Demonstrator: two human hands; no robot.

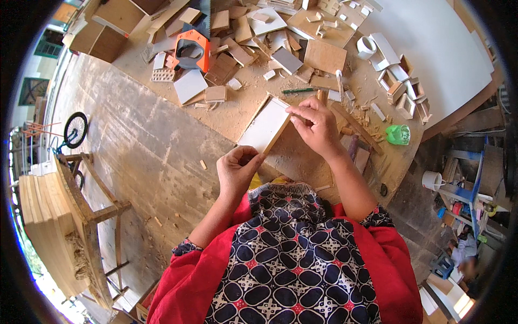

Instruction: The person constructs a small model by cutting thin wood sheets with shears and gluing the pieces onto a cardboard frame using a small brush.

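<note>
A shallow, box-like wooden piece with a white panel inside thin raised edges point(265, 125) is tilted between my two hands, above the near edge of the worktable. My left hand point(236, 168) pinches its near corner between thumb and fingers. At the far right corner, the thumb and index finger of my right hand point(316, 127) close on the wooden edge. What lies under the right-hand fingertips is too small to make out. Just beyond the right hand, a dark green pen-like stick point(298, 90) rests on the table, and a wooden handle point(322, 96) pokes up behind the knuckles.
Wood offcuts point(229, 67) cover the far table, with an orange-handled handsaw point(200, 49) among them. To the right stand a white roll point(366, 47), small box-like wooden pieces point(404, 89) and a green plastic cup point(398, 135). Stacked boards point(51, 227) sit on a wooden stand at left.
</note>
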